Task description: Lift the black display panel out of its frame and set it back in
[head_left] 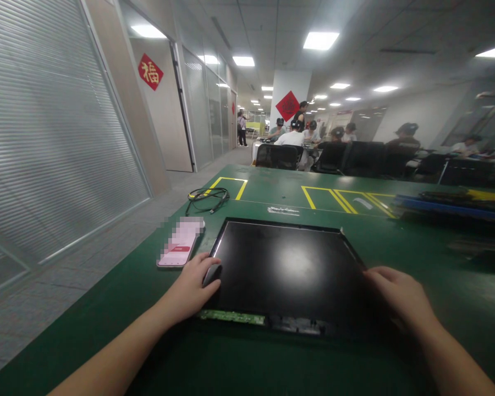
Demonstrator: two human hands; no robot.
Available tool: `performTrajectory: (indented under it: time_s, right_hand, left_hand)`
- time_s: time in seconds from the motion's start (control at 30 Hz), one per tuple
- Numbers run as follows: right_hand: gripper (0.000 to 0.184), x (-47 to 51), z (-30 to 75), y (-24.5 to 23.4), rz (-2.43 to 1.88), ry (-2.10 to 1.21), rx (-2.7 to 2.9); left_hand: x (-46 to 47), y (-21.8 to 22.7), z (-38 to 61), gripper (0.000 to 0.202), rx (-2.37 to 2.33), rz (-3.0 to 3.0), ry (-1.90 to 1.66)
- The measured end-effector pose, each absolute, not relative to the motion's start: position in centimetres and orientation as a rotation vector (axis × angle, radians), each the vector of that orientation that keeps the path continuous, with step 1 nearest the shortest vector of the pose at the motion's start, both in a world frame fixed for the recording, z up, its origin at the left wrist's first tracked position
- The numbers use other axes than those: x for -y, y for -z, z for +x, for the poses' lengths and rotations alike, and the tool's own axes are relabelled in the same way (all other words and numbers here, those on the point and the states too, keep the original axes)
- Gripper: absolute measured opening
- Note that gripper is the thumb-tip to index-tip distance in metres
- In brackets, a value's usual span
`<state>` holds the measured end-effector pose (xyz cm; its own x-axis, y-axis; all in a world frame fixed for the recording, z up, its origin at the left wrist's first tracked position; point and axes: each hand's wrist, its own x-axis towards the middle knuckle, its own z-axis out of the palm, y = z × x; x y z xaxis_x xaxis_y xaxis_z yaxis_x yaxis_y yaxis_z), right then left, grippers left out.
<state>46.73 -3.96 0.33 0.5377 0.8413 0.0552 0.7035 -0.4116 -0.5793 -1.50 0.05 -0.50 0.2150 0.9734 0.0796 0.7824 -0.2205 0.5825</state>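
Note:
A black monitor panel lies face up on the green table in front of me, with a pale glare on its glossy screen. Along its near edge a green circuit board is exposed. My left hand grips the panel's left side, thumb and a finger over the frame. On the opposite side, my right hand is closed round the right edge, its fingertips partly hidden. Just beyond my left hand rests a phone with a lit, partly blurred-out screen.
A coiled black cable lies at the table's far left. Yellow tape outlines and a whitish strip mark the green tabletop. To the right is a blurred blue-edged stack. Chairs and seated people are behind.

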Motion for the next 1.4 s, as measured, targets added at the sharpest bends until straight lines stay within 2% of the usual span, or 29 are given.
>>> performTrajectory:
  time_s: [0.2,0.53,1.4]
  right_hand:
    - [0.04,4.0,46.9,0.1,-2.223,-0.329,1.252]
    - [0.04,4.1,46.4,-0.4,-2.232,-0.345,1.236]
    - [0.041,3.9,47.2,0.2,-2.256,-0.312,1.23]
  left_hand:
    - [-0.3,0.9,-3.0,0.062,-1.473,2.247,-0.548]
    - [0.0,-2.2,-3.2,0.05,-1.227,2.192,-0.388]
    - [0.8,-3.0,-2.9,0.042,-1.027,2.3,-0.358]
